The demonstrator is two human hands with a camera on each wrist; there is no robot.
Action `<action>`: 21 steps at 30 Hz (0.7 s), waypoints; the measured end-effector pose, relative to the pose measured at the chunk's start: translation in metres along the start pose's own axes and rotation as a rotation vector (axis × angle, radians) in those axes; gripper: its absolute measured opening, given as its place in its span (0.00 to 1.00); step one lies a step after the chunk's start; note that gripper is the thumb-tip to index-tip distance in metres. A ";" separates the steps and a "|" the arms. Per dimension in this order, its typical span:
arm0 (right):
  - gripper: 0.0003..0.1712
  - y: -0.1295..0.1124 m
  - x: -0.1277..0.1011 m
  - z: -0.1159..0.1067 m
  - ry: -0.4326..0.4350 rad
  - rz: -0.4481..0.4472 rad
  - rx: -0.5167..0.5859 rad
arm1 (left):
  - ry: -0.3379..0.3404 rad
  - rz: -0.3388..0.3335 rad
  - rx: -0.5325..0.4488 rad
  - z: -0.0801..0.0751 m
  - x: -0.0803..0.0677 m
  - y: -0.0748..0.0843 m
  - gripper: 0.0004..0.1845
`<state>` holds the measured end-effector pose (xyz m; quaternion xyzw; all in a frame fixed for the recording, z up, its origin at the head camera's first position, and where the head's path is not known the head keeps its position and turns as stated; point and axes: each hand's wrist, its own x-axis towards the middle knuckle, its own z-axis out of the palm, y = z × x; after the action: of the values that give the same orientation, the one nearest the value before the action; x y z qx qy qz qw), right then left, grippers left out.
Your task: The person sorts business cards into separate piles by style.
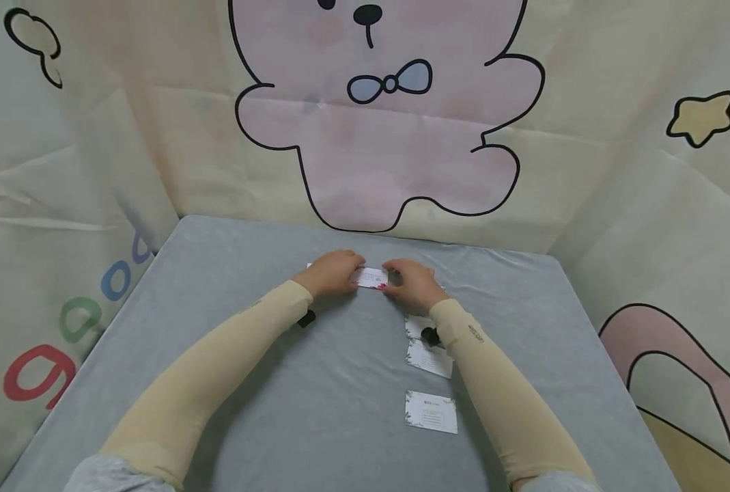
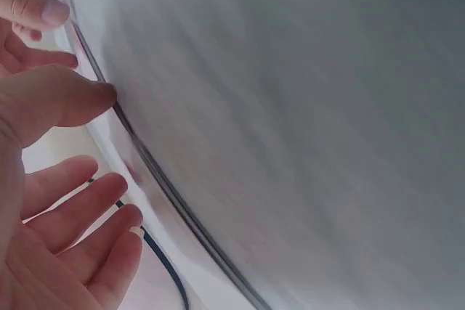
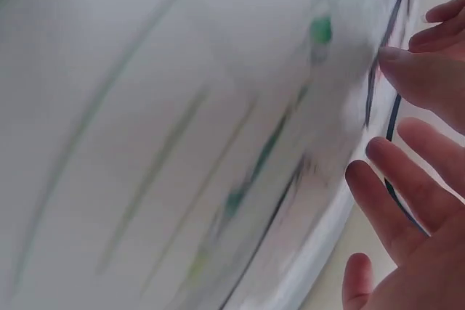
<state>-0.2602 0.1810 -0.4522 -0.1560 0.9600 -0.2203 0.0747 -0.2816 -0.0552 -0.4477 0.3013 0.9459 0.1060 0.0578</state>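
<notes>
A grey bench [image 1: 315,410] stands before a cartoon-bear backdrop [image 1: 377,137]. Both arms reach forward, the left hand [image 1: 330,272] and right hand [image 1: 415,283] meeting there. Each grip pinches one end of a small white card [image 1: 371,277].

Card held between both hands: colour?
The card is white with a small red mark at its lower edge; head view.
</notes>
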 end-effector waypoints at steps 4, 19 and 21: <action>0.35 0.023 -0.018 -0.012 0.007 0.027 -0.018 | 0.028 0.084 0.010 0.010 0.012 0.022 0.32; 0.35 0.077 -0.067 -0.029 0.005 0.095 -0.038 | -0.009 0.113 -0.060 0.021 0.041 0.092 0.34; 0.34 0.079 -0.073 -0.033 0.021 0.096 -0.027 | -0.011 0.121 -0.071 0.020 0.045 0.098 0.34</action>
<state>-0.2196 0.2864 -0.4525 -0.1082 0.9700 -0.2051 0.0730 -0.2596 0.0521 -0.4464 0.3563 0.9212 0.1412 0.0672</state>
